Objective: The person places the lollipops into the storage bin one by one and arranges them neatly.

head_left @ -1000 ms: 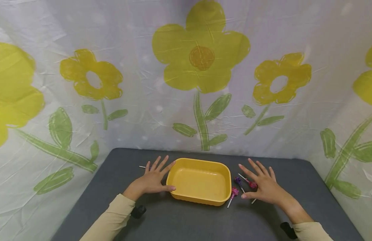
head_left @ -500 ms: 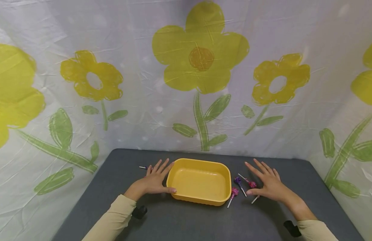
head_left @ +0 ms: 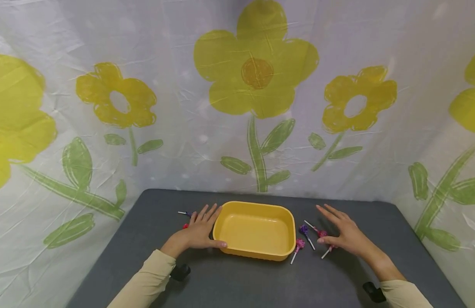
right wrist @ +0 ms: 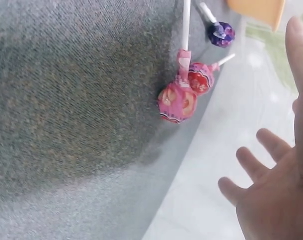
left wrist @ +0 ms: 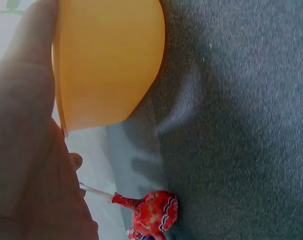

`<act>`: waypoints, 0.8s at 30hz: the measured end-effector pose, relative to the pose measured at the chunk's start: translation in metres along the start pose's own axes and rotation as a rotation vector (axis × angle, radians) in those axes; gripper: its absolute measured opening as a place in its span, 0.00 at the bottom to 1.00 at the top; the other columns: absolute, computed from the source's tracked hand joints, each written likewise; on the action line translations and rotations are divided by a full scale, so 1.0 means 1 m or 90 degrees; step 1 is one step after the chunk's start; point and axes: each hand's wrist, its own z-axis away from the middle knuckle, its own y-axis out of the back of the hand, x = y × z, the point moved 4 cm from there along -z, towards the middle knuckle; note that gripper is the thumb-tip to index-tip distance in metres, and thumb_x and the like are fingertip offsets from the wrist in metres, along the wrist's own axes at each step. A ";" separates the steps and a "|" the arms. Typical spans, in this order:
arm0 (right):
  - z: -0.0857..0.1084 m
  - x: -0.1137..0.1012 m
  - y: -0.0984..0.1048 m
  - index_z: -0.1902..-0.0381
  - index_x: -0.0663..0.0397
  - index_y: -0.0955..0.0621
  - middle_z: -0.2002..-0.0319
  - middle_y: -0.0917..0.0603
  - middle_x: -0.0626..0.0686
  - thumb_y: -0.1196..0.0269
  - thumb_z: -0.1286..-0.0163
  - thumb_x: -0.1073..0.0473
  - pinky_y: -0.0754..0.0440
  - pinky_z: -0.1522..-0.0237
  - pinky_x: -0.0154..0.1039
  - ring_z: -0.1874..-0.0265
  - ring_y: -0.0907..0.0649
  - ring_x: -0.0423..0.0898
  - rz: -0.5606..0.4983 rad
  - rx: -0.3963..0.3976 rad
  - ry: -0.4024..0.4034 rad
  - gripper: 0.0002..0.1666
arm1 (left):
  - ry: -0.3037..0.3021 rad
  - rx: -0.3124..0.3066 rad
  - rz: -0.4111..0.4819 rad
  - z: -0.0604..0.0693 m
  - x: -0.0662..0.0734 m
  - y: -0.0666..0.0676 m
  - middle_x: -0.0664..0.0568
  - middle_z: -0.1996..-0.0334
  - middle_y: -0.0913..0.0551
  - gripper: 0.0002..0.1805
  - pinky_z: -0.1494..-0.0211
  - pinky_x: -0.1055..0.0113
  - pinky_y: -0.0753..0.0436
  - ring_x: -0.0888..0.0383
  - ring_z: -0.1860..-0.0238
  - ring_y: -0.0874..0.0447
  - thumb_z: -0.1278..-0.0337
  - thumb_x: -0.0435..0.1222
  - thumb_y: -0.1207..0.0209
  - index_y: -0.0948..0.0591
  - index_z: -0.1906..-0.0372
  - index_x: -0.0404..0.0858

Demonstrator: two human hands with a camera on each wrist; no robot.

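Observation:
A yellow rectangular tub (head_left: 256,233) stands on the dark grey table. At its left end is my left hand (head_left: 196,234), fingers spread, thumb over the front left corner; whether it touches the rim I cannot tell. Beside that hand lie a red lollipop (left wrist: 154,212) and a purple one (head_left: 188,213), both partly hidden in the head view. My right hand (head_left: 346,236) hovers right of the tub with fingers extended, holding nothing. Near it are a purple lollipop (head_left: 304,230), a pink lollipop (head_left: 300,243) by the tub, and two crossed pink lollipops (right wrist: 177,102), partly covered by the hand in the head view.
The grey table (head_left: 260,282) ends at the back against a white curtain (head_left: 175,141) printed with yellow flowers, which also hangs at both sides. Black wrist cameras, one of them a left camera (head_left: 180,272), hang below each wrist.
My right hand has drawn right, away from the tub, and uncovered more of the lollipops. My left hand has shifted slightly right and nearer, showing the red lollipop. The tub stays in place.

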 end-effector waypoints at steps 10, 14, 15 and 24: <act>0.001 -0.004 -0.004 0.27 0.47 0.31 0.33 0.27 0.64 0.26 0.46 0.45 0.29 0.46 0.73 0.37 0.28 0.68 -0.053 0.028 -0.002 0.50 | -0.013 0.026 -0.021 -0.002 0.002 -0.004 0.42 0.19 0.57 0.67 0.24 0.30 0.56 0.36 0.19 0.63 0.54 0.70 0.38 0.57 0.20 0.38; 0.000 -0.010 -0.009 0.29 0.47 0.29 0.36 0.22 0.62 0.26 0.44 0.47 0.27 0.45 0.70 0.38 0.25 0.67 -0.072 0.038 -0.001 0.46 | -0.026 0.035 -0.016 -0.001 0.004 -0.003 0.42 0.19 0.57 0.67 0.23 0.32 0.56 0.38 0.19 0.62 0.54 0.69 0.37 0.57 0.20 0.36; -0.001 -0.011 -0.011 0.29 0.47 0.28 0.37 0.21 0.62 0.26 0.44 0.48 0.26 0.44 0.70 0.38 0.24 0.66 -0.077 0.037 0.001 0.45 | -0.031 0.037 -0.014 -0.001 0.004 -0.003 0.42 0.19 0.57 0.68 0.23 0.33 0.56 0.38 0.19 0.61 0.54 0.69 0.37 0.57 0.20 0.35; -0.002 -0.024 -0.025 0.36 0.54 0.22 0.46 0.15 0.57 0.25 0.45 0.52 0.15 0.54 0.50 0.51 0.15 0.57 -0.094 0.035 0.036 0.38 | -0.057 0.040 0.017 -0.001 0.001 -0.006 0.41 0.19 0.56 0.69 0.19 0.40 0.58 0.42 0.18 0.59 0.54 0.69 0.36 0.57 0.21 0.34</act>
